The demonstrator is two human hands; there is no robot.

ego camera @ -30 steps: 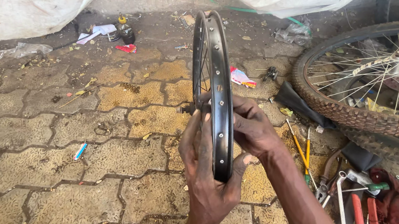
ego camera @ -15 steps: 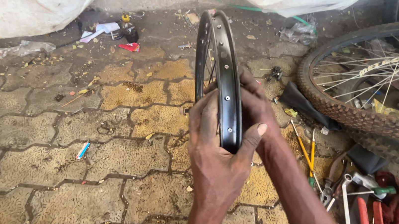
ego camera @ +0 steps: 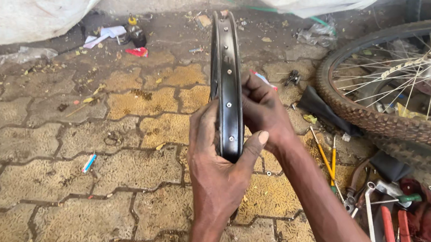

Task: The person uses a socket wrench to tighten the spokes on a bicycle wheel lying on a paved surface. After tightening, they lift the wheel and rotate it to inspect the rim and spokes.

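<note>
A black bicycle wheel rim [ego camera: 226,71] stands upright and edge-on in front of me, with spoke holes and small nipples along its inner face. My left hand [ego camera: 215,164] grips the rim's near part from the left, thumb wrapped across its face. My right hand [ego camera: 264,111] presses against the rim from the right side, fingers curled at its edge. Whether the right fingers pinch something small is hidden by the rim.
A spoked bicycle wheel with a brown tyre [ego camera: 366,114] lies at the right. Yellow-handled screwdrivers [ego camera: 328,159], pliers [ego camera: 354,189] and red tools lie at the lower right. A small dark bottle [ego camera: 136,34] and litter sit by the far wall. Paving stones [ego camera: 71,180] cover the ground.
The rim has shifted slightly right and nearer. My left hand has slid along the rim, with the thumb now across its face; my right hand stays at its right side.
</note>
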